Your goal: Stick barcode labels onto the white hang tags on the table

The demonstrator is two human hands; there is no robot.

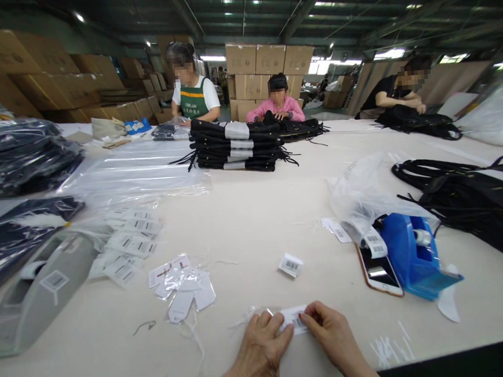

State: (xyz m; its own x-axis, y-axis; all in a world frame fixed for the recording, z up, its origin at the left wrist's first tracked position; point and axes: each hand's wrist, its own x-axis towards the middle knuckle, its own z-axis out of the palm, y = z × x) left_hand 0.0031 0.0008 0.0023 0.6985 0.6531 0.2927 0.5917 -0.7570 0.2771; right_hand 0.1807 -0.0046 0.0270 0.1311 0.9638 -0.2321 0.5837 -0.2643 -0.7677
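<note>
A white hang tag [290,312] with a barcode sticker [297,322] on its face lies on the table in front of me. My left hand [264,347] presses on the tag's left end, fingers bent and close together. From the right, my right hand [330,330] pinches at the sticker's edge with thumb and forefinger. Its other fingers are curled in. Beyond the hands sits a loose, curled barcode label [290,265]. To the left is a loose pile of hang tags [183,287] with white strings, some in clear film.
A blue tape dispenser [413,257] and a phone [380,268] are at right, a grey dispenser [46,292] at left. Barcode labels [129,241] lie beside it. Stacked black goods [235,146] stand mid-table. Black bags [483,205] lie right. Three people work across the table.
</note>
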